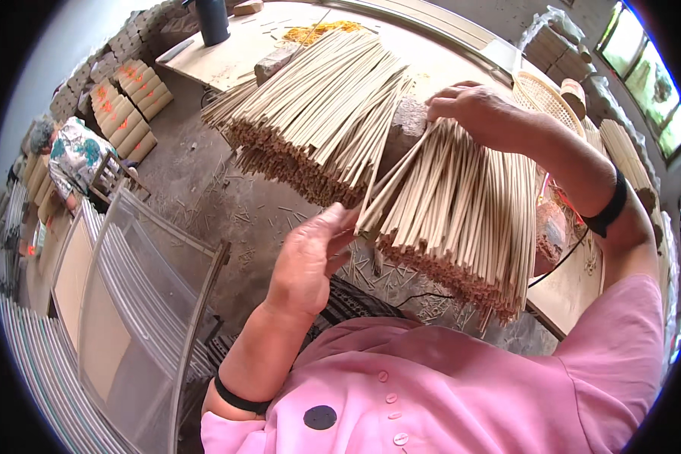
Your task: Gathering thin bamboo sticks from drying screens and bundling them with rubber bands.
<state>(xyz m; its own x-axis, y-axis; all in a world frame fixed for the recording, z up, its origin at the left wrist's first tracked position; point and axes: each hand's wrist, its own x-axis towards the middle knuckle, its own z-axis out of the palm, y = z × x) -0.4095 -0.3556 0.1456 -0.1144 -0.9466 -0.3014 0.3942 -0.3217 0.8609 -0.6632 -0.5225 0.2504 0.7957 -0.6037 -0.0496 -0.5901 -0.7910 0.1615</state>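
Note:
Two thick heaps of thin pale sticks lie at the table's near edge, their brownish ends facing me. My right hand reaches over the far end of the right heap, its fingers curled down onto the stick tops. My left hand is below the gap between the heaps, beside the near tips of a few slanting sticks. Its thumb stands apart from the partly hidden fingers, and I see no stick held in it. The left heap fans out, untouched by either hand. A brown block stands between the heaps.
Mesh-covered frames lean at my left. Broken sticks litter the floor. On the table are a dark cup, yellow strands and a woven basket. Another person sits far left near stacked bundles.

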